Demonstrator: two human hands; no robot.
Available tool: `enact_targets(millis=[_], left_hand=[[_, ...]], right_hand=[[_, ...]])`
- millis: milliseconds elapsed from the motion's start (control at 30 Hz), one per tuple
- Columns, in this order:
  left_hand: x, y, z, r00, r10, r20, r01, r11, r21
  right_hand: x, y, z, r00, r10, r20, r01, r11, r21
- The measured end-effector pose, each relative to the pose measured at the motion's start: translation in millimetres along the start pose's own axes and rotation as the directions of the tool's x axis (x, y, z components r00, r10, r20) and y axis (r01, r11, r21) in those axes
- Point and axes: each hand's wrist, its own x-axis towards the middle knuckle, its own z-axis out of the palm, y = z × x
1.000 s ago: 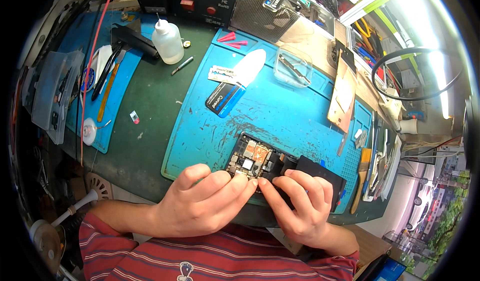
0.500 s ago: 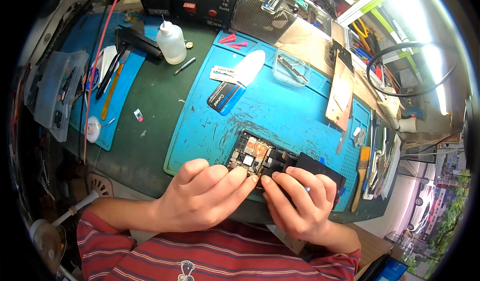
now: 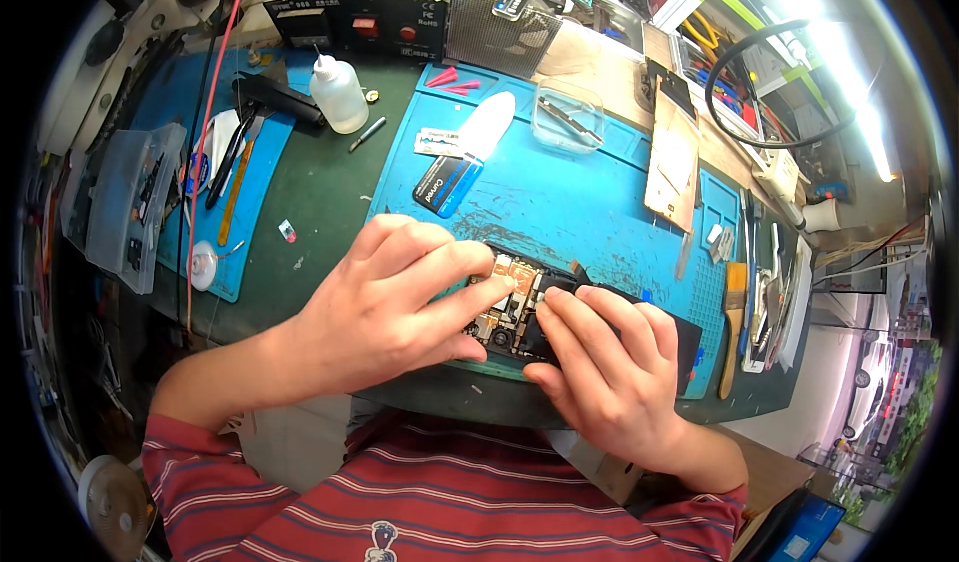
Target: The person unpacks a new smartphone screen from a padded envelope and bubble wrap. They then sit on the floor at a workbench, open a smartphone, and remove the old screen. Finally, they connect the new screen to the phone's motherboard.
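An opened phone (image 3: pixel 502 338) lies at the front edge of the blue mat, with its circuit board, copper-coloured patch and round camera part bare. My left hand (image 3: pixel 400 297) reaches over its left end. The index fingertip rests on the board near the copper patch, with the thumb apart below; nothing shows between these fingers. On the phone's black right part, my right hand (image 3: pixel 614 367) has its fingers pressed down side by side, the thumb at the near edge. A flat black panel (image 3: pixel 674 337) sticks out to the right, partly behind my right hand; whether it is joined to the phone is hidden.
On the blue mat (image 3: pixel 569 197) are a blue-and-black card (image 3: pixel 447 184), a white oval piece (image 3: pixel 488 122) and a clear tray (image 3: pixel 567 117). A squeeze bottle (image 3: pixel 339 95) stands further left. At right lies a wooden-handled brush (image 3: pixel 734 327).
My left hand has moved from a pinch at the phone's near edge up over the board, its index finger stretched out. My right hand has flattened onto the black part. The view has shifted slightly.
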Motion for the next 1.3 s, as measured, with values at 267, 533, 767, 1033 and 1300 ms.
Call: enact_targets(millis=[267,533,767,1033,1300], left_hand=[[19,-21,0,0.972,0.218,0.084,-0.216,0.976,-0.038],[28,-32,3,0.948,0.278,0.156,-0.256,0.955,-0.151],[30,-32,3,0.935,0.327,0.138,-0.315,0.944,-0.102],[33,-30,1,0.939,0.317,0.134,-0.307,0.947,-0.093],[36,-29,0,0.93,0.328,0.165,-0.321,0.944,-0.07]], right_hand=[[-2,4,1,0.998,-0.047,0.044,0.05,0.996,-0.08],[-4,5,3,0.997,-0.061,0.037,0.064,0.993,-0.1],[-6,6,5,0.998,-0.06,0.025,0.061,0.995,-0.082],[-6,7,7,0.998,-0.052,0.018,0.053,0.997,-0.061],[-7,8,8,0.998,-0.057,0.013,0.058,0.996,-0.066]])
